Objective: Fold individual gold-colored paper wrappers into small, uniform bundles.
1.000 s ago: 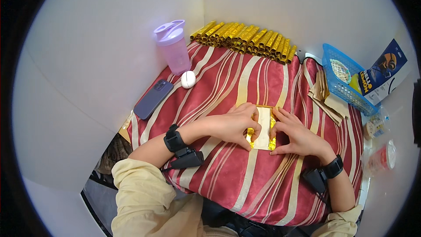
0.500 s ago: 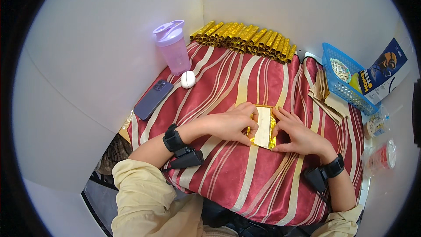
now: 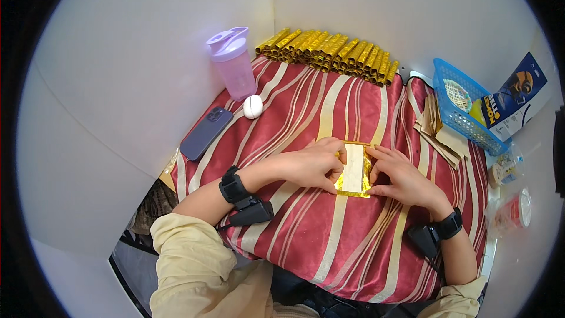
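Observation:
A small gold foil sheet [image 3: 366,178] with a white strip [image 3: 353,168] lengthwise on it lies on the striped cloth in front of me. At its left edge my left hand [image 3: 318,165] is closed, with curled fingers and the thumb by the near left corner. My right hand [image 3: 400,179] grips the right edge, fingertips at the far right corner and thumb at the near right one. Part of the foil's left side is hidden by my left fingers. Toward the back, many shiny gold tubes [image 3: 329,50] are stacked in a row.
Red striped cloth [image 3: 282,218] covers the table. On the left stand a purple shaker bottle [image 3: 233,70], a white rounded case [image 3: 253,106] and a phone [image 3: 206,133]. To the right are brown paper pieces [image 3: 438,135], a blue basket [image 3: 465,115] with a packet [image 3: 515,91], and plastic cups [image 3: 511,212].
My right thumb has shifted slightly up and away from the foil's near edge. More gold shows along that edge, and the white strip lies straighter. My left hand has hardly moved.

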Action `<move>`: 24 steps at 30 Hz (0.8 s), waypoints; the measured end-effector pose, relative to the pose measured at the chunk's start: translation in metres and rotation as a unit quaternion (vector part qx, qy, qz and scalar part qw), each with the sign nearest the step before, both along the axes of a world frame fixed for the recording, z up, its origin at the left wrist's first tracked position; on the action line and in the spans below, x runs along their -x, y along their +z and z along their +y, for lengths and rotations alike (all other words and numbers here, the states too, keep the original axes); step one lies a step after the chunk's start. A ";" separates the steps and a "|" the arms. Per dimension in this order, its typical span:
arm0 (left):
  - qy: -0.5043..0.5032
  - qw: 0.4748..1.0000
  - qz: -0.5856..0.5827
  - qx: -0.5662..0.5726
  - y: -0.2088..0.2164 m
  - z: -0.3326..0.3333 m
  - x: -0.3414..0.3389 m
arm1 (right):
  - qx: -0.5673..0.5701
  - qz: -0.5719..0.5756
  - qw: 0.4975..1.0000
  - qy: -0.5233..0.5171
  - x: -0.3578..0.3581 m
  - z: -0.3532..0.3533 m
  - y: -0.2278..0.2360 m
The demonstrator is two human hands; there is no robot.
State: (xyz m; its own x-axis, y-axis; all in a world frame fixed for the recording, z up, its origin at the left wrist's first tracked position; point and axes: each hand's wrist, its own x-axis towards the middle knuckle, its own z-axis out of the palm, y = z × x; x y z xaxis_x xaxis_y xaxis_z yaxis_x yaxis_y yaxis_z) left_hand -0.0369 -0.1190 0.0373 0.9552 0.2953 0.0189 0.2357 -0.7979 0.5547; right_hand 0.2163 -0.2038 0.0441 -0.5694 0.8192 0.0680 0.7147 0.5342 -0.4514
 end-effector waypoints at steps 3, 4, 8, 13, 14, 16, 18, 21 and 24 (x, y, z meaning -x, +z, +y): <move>0.007 1.000 0.008 0.002 0.000 0.000 0.000 | -0.015 0.018 1.000 -0.011 -0.001 0.002 -0.001; 0.011 1.000 0.013 0.001 0.001 0.000 -0.001 | -0.014 0.029 0.999 -0.017 -0.002 0.002 0.000; 0.027 0.999 0.023 0.000 0.002 -0.002 -0.001 | -0.033 0.029 0.997 -0.059 0.003 0.001 0.003; 0.027 0.999 0.020 -0.022 0.006 -0.005 0.000 | -0.037 -0.026 0.996 -0.075 0.006 -0.001 0.006; 0.025 0.999 0.021 -0.023 0.006 -0.005 0.000 | -0.038 -0.025 0.996 -0.077 0.003 0.000 0.004; 0.032 0.999 0.021 -0.037 0.008 -0.007 -0.001 | -0.011 -0.032 0.998 -0.051 -0.003 0.003 -0.003; 0.058 0.997 0.036 -0.043 0.017 -0.013 0.000 | -0.015 -0.031 0.998 -0.055 -0.002 0.004 -0.003; 0.084 0.990 0.002 -0.111 0.018 -0.018 -0.002 | -0.015 -0.037 0.997 -0.069 -0.001 0.003 -0.002; 0.065 0.984 -0.093 -0.138 0.021 -0.026 -0.009 | -0.023 -0.036 0.996 -0.082 -0.001 0.002 -0.003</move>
State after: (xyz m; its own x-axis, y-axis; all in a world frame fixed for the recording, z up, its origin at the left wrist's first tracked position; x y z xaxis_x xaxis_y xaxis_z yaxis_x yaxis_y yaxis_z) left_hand -0.0281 -0.1446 0.0583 0.8824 0.3734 0.2863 0.2603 -0.8943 0.3639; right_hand 0.2171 -0.2017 0.0415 -0.4329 0.8985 0.0721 0.8238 0.4269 -0.3729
